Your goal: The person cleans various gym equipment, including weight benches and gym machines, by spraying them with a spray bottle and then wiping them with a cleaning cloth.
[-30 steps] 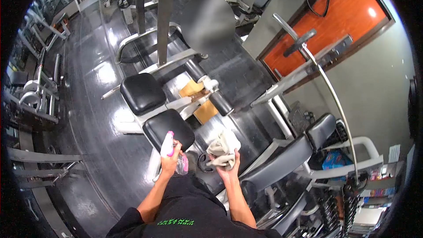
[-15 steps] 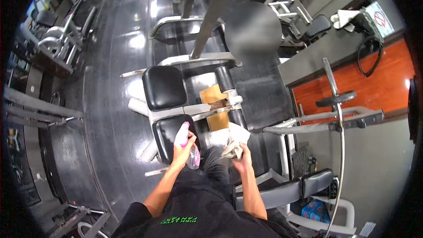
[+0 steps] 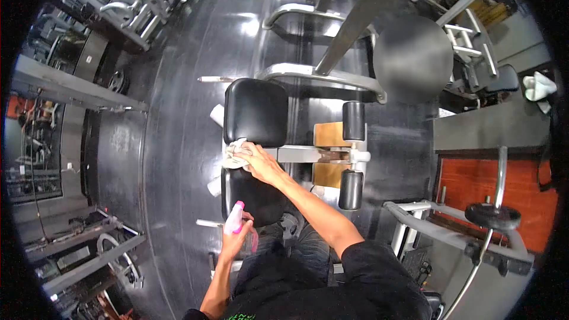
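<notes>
My right hand (image 3: 261,163) presses a crumpled whitish cloth (image 3: 237,153) against the gym bench, at the gap between its two black pads. The far pad (image 3: 255,112) lies just beyond my fingers, while the near pad (image 3: 252,192) is partly under my right forearm. Lower down, my left hand (image 3: 237,237) is wrapped round a spray bottle (image 3: 235,219) with a white and pink head. The bottle's clear lower part is partly hidden by my fingers. It is held beside the near pad's front edge.
Black foam rollers (image 3: 354,121) and wooden foot plates (image 3: 332,134) stand right of the pads. A steel frame (image 3: 332,77) rises beyond the bench. A barbell with a weight plate (image 3: 493,216) rests on a rack at right.
My right hand has moved left with the cloth, from beside the bench onto the pads. My left hand still holds the spray bottle, lower now. The view has shifted.
</notes>
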Available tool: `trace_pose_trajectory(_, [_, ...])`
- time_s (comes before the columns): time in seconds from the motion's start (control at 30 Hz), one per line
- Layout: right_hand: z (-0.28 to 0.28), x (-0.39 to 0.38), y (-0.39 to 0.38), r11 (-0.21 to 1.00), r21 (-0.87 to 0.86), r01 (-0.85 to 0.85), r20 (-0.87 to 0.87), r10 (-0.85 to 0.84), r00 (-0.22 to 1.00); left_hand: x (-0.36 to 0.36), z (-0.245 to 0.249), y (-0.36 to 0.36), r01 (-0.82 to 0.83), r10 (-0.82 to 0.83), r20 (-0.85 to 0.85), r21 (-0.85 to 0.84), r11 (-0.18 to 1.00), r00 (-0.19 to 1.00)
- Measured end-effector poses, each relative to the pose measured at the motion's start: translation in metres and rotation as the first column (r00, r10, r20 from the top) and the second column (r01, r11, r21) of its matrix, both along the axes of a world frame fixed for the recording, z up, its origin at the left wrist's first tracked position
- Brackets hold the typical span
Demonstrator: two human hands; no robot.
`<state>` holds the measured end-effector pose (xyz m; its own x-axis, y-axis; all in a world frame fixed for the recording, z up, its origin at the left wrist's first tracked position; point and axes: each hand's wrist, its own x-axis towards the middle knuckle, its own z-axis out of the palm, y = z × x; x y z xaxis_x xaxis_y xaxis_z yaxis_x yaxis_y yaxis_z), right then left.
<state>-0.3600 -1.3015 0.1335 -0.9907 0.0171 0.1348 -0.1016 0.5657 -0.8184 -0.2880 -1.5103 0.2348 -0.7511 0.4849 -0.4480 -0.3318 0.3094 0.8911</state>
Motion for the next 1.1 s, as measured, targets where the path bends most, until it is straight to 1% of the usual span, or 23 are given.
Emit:
trace_pose_trajectory(0.03, [-0.01,-0.003,0.003,0.998,0.065,-0.02,-0.075,0.025,0.997,0.008,-0.003,0.002,-0.049,0.049,0.039,-0.002,0.999,0.998])
trace_pose_trajectory(0.07, [-0.013,-0.003,0.007,0.999,0.044,-0.029,-0.07,0.032,0.997,0.016,-0.006,0.007,-0.095,0.095,0.079,-0.003,0.995,0.992])
trace_pose_trajectory(0.13, [-0.026,0.006,0.021,0.996,0.032,-0.088,-0.037,0.089,0.995,0.025,-0.005,0.022,-0.124,0.127,0.101,-0.033,0.992,0.987])
trace_pose_trajectory(0.17, [-0.032,0.016,0.026,0.997,0.045,-0.061,0.0,0.062,0.998,0.031,-0.007,0.03,-0.151,0.153,0.108,-0.029,0.988,0.982])
trace_pose_trajectory(0.23, [-0.045,0.026,0.038,0.997,0.044,-0.071,0.009,0.071,0.997,0.043,-0.014,0.04,-0.181,0.184,0.125,-0.032,0.983,0.975])
trace_pose_trajectory(0.33, [-0.06,0.028,0.049,0.995,0.02,-0.102,0.003,0.102,0.995,0.055,-0.02,0.06,-0.174,0.181,0.074,-0.1,0.98,0.981])
trace_pose_trajectory(0.4, [-0.072,0.033,0.057,0.993,0.053,-0.104,-0.012,0.105,0.994,0.062,-0.022,0.071,-0.185,0.191,0.062,-0.094,0.978,0.98])
trace_pose_trajectory(0.43, [-0.084,0.041,0.065,0.993,0.047,-0.112,0.05,0.109,0.993,0.066,-0.024,0.075,-0.194,0.198,0.05,-0.081,0.978,0.979])
trace_pose_trajectory(0.47, [-0.103,0.053,0.073,0.995,0.039,-0.094,0.057,0.092,0.994,0.073,-0.027,0.079,-0.199,0.202,0.043,-0.069,0.978,0.978])
trace_pose_trajectory(0.5, [-0.137,0.068,0.079,1.0,-0.006,-0.01,0.137,0.011,0.991,0.079,-0.032,0.081,-0.206,0.208,0.055,-0.051,0.977,0.977])
trace_pose_trajectory(0.53, [-0.159,0.085,0.087,0.996,-0.045,0.076,0.219,-0.064,0.974,0.08,-0.027,0.089,-0.182,0.186,0.062,-0.069,0.981,0.981])
trace_pose_trajectory(0.6, [-0.169,0.129,0.121,0.983,0.022,0.184,0.28,-0.183,0.942,0.089,-0.036,0.091,-0.162,0.169,0.089,-0.082,0.983,0.982])
trace_pose_trajectory(0.63, [-0.189,0.149,0.129,0.944,0.089,0.316,0.357,-0.327,0.875,0.092,-0.036,0.097,-0.204,0.208,0.089,-0.046,0.978,0.974])
trace_pose_trajectory(0.67, [-0.216,0.164,0.131,0.885,0.168,0.434,0.421,-0.462,0.78,0.089,-0.036,0.1,-0.105,0.106,0.002,-0.092,0.99,0.994])
trace_pose_trajectory(0.73, [-0.243,0.182,0.132,0.753,0.098,0.651,0.607,-0.563,0.56,0.09,-0.039,0.105,-0.127,0.139,0.115,-0.11,0.986,0.984])
trace_pose_trajectory(0.77, [-0.256,0.182,0.125,0.625,0.062,0.778,0.56,-0.667,0.492,0.09,-0.041,0.107,-0.119,0.134,0.13,-0.118,0.986,0.982])
trace_pose_trajectory(0.8, [-0.261,0.175,0.114,0.568,0.117,0.814,0.48,-0.75,0.454,0.088,-0.045,0.111,-0.123,0.138,0.123,-0.117,0.985,0.983])
trace_pose_trajectory(0.87, [-0.238,0.145,0.09,0.47,-0.176,0.865,0.403,-0.767,0.499,0.078,-0.051,0.122,-0.118,0.133,0.119,-0.125,0.985,0.984])
trace_pose_trajectory(0.93, [-0.207,0.114,0.067,0.663,-0.263,0.701,0.263,-0.65,0.713,0.062,-0.056,0.138,-0.116,0.121,0.03,-0.146,0.982,0.992])
trace_pose_trajectory(0.97, [-0.186,0.103,0.056,0.774,-0.244,0.584,0.212,-0.546,0.811,0.055,-0.065,0.136,0.004,0.001,0.023,-0.213,0.977,1.0])
trace_pose_trajectory(1.0, [-0.17,0.094,0.057,0.867,-0.214,0.449,0.158,-0.423,0.892,0.044,-0.061,0.145,0.034,-0.025,0.041,-0.23,0.973,0.999])
trace_pose_trajectory(1.03, [-0.165,0.094,0.063,0.859,-0.209,0.467,0.17,-0.438,0.883,0.037,-0.066,0.15,0.06,-0.053,0.039,-0.225,0.972,0.998])
trace_pose_trajectory(1.1, [-0.163,0.1,0.08,0.914,-0.17,0.369,0.195,-0.336,0.921,0.025,-0.081,0.147,0.105,-0.095,0.059,-0.201,0.974,0.994])
